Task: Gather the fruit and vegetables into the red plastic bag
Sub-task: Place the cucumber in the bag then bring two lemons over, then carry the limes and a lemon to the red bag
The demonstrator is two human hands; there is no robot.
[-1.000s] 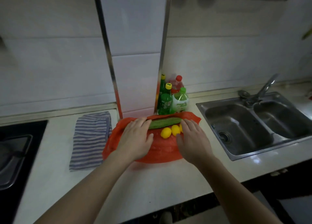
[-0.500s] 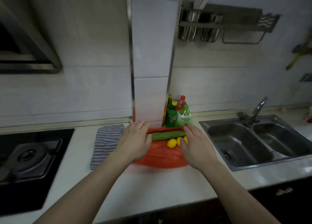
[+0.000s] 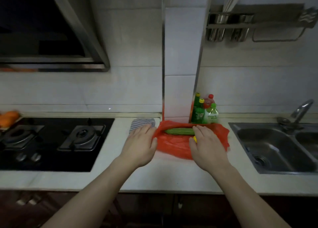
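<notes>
Head view: cucumber [image 3: 179, 131] on red bag [image 3: 172, 146], beside right fingers [image 3: 200, 131]

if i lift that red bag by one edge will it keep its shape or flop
Probably flop: the red plastic bag lies wrinkled on the counter. Likely light, being thin film. The round cucumber may roll as it sags.

Bare left hand [image 3: 140, 146], right hand [image 3: 207, 148] — forearms [image 3: 96, 191] seemingly sleeveless.

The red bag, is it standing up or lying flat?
Lying flat: the red bag spreads across the white counter, with the cucumber lying lengthwise at its far edge. Whether the cucumber is inside it, I cannot tell.
</notes>
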